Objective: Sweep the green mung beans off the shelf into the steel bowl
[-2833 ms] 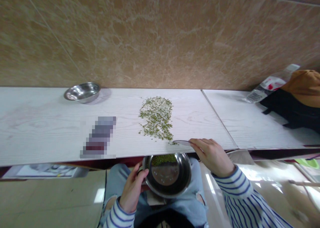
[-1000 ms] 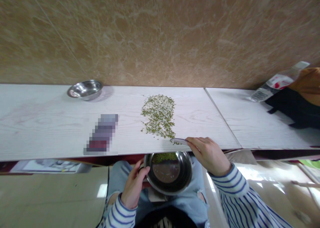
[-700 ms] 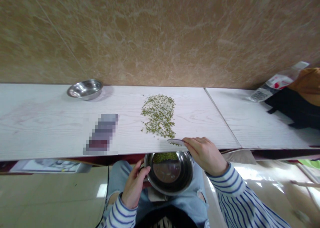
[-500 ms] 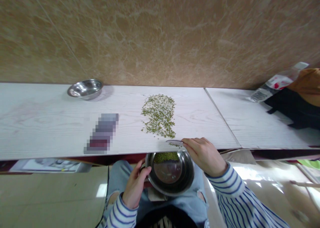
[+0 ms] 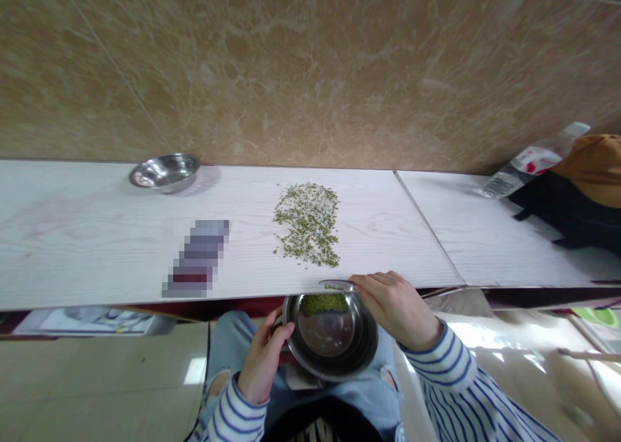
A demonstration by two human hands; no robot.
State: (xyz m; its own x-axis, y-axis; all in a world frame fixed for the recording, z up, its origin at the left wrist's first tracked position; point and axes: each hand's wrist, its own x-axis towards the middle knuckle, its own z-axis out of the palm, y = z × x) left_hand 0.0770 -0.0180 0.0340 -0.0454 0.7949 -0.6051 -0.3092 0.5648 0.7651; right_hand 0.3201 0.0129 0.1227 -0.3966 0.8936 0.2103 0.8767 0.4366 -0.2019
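My left hand point(image 5: 264, 351) gripped the steel pot point(image 5: 367, 342) at its side, below the white table's point(image 5: 97, 235) front edge; my right hand point(image 5: 394, 309) pinched a thin clear scraper point(image 5: 336, 283) at that edge. Mung beans point(image 5: 308, 225), by their look, lay scattered on the table, others in the pot. I judged the step to be sweeping; the next move called for the pot close beneath. I counted one pot, one scraper, one steel bowl point(image 5: 165, 175), one plastic bottle point(image 5: 526, 165); beans, too many.

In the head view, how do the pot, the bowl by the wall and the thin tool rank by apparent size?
Largest: pot
Middle: bowl
Smallest: thin tool, partly covered by the right hand
The pot's nearness may exaggerate its lead.
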